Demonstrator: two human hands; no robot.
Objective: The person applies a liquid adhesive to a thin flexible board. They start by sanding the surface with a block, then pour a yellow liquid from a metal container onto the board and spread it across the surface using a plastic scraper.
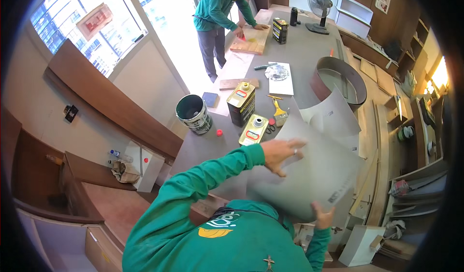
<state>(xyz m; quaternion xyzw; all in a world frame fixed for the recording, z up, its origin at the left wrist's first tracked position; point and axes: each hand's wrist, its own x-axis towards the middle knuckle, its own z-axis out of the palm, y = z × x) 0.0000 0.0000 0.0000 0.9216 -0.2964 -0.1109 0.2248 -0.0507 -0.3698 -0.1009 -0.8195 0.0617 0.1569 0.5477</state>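
Note:
I hold a large grey laminate sheet (314, 175) tilted up over the grey worktable (203, 149). My left hand (282, 153) lies spread on the sheet's upper left face, fingers apart, pressing it. My right hand (323, 218) grips the sheet's lower edge near a small printed label. Just beyond my left hand a yellow tin can (253, 130) lies on its side, and a second yellow and black tin (241, 103) stands upright behind it.
A paint bucket (194, 113), a red cap (219, 133), a brush (280, 112) and a coiled strip of edging (338, 81) sit on the table. At the far end another person (220, 16) in green leans on a wooden board (251, 40). A fan (319, 6) stands beyond.

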